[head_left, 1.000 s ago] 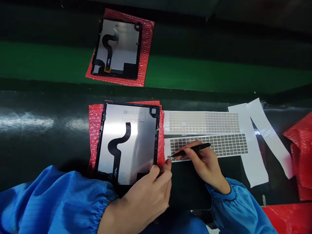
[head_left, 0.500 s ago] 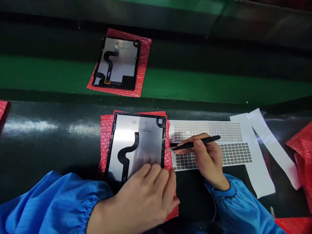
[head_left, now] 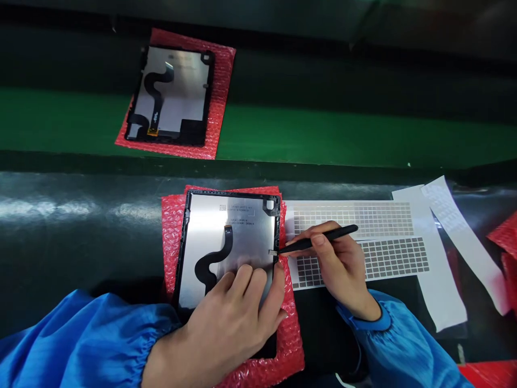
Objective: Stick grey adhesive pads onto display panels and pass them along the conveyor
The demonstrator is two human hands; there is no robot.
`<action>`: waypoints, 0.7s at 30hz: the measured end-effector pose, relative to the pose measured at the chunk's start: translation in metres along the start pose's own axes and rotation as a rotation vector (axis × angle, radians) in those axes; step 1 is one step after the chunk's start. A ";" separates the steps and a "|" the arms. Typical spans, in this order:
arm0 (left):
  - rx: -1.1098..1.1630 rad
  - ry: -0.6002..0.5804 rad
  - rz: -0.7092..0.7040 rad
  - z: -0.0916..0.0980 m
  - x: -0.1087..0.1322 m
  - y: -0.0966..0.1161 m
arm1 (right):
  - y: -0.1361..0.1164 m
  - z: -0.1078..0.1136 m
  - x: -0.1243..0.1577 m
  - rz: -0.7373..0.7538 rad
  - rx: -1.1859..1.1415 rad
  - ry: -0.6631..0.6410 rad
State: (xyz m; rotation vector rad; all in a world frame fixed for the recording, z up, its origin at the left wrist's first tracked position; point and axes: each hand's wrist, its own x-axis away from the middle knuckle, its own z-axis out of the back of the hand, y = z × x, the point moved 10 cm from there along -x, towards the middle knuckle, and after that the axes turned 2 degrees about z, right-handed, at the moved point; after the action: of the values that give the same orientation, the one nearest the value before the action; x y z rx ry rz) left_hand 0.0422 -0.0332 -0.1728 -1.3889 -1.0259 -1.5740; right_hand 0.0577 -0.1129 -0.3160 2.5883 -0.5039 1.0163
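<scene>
My right hand is closed around a pair of black tweezers, held nearly level. Their tips are at the right edge of a tablet screen panel, touching a small silvery-grey piece on its frame. The panel lies back side up, with a silver surface, a black frame and a curved black ribbon cable. My left hand rests over the panel's lower part, fingers bent and slightly apart, with the index fingertip at the right edge just below the small piece. It hides the cable's lower end.
Under the panel is red bubble wrap. Sheets of small grey stickers lie right, beside white paper strips. Farther back, a second screen panel lies on red bubble wrap on a green surface. More red wrap is far right.
The tweezers have moved left from beside the panel onto its right edge, bringing the small piece there. My left index finger has shifted up along that edge. The whole view has shifted slightly.
</scene>
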 end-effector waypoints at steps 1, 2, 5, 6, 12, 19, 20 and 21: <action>0.005 0.008 0.001 0.000 -0.001 -0.001 | 0.001 0.000 0.000 -0.002 0.010 0.003; 0.006 0.019 0.006 0.001 -0.002 -0.001 | 0.002 0.001 0.000 -0.006 0.023 0.006; 0.001 0.027 0.016 0.000 -0.005 -0.003 | 0.003 0.002 -0.001 -0.016 0.039 0.013; 0.001 0.027 0.018 0.000 -0.005 -0.003 | 0.003 0.002 -0.001 -0.015 0.037 0.014; 0.017 0.022 0.011 0.000 -0.004 -0.005 | 0.003 -0.001 0.000 -0.010 -0.003 0.001; 0.002 0.015 0.024 -0.001 -0.006 -0.007 | 0.006 0.004 -0.001 -0.009 0.023 0.028; -0.002 0.011 0.026 -0.001 -0.007 -0.007 | 0.006 0.004 -0.001 -0.006 0.025 0.028; -0.006 0.009 0.024 -0.001 -0.008 -0.007 | 0.006 0.005 -0.002 -0.006 0.024 0.026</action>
State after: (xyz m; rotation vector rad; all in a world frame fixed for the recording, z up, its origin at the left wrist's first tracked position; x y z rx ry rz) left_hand 0.0361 -0.0311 -0.1812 -1.3918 -0.9963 -1.5653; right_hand 0.0567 -0.1194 -0.3196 2.5920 -0.4798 1.0594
